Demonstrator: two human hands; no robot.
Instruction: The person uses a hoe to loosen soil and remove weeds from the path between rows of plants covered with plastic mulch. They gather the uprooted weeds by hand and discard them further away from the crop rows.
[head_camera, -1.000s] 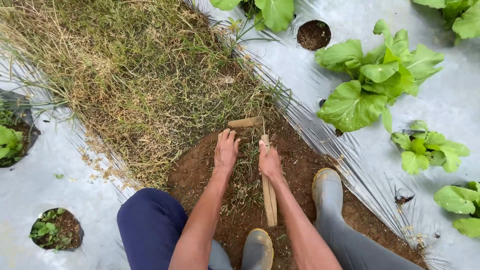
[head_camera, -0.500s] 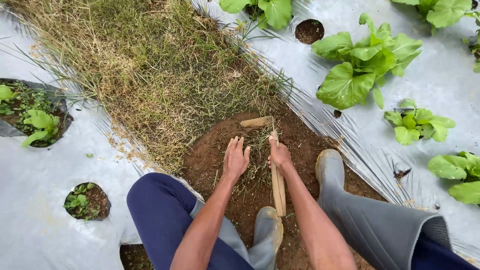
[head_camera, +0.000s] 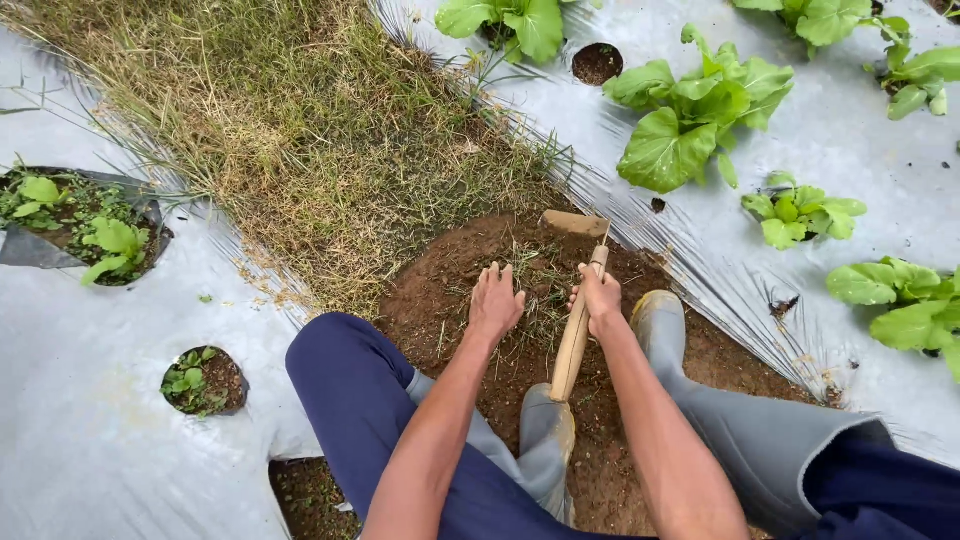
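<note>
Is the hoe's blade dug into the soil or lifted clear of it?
Cannot tell for sure: the hoe, gripped by the right hand, has its blade showing whole at the bare soil's edge, seemingly resting on it.

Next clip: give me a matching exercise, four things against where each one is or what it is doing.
Things:
1. left hand
2. right hand
3. hoe blade
4. leafy plant

Places or states:
A. grows through a hole in the silver sheet
B. grips the wooden handle
C. lies at the far edge of the bare soil
D. fingers spread, resting on loose cut grass

Pairs: 1-D, 2-B, 3-C, 4-A
</note>
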